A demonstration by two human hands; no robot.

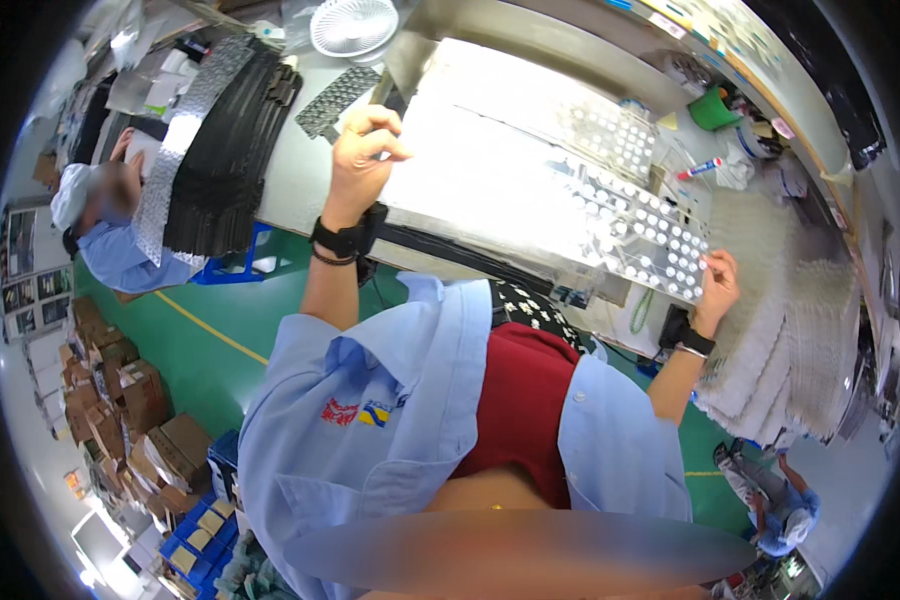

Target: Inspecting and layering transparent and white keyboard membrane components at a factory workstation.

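Note:
A brightly lit white work surface lies in front of me, its middle washed out by glare. At its right end is a clear sheet with rows of round white pieces. My right hand pinches the near right edge of this sheet between thumb and fingers. My left hand is raised at the left end of the lit surface, fingers curled and thumb against them. Glare hides whatever may be in that pinch. Farther back on the surface lies another clear sheet with white dots, apart from both hands.
Tall stacks of black strips and a dark perforated sheet stand left, near a white round basket. Right are piled whitish sheets, a red-and-blue marker and a green cup. Co-workers sit far left and lower right.

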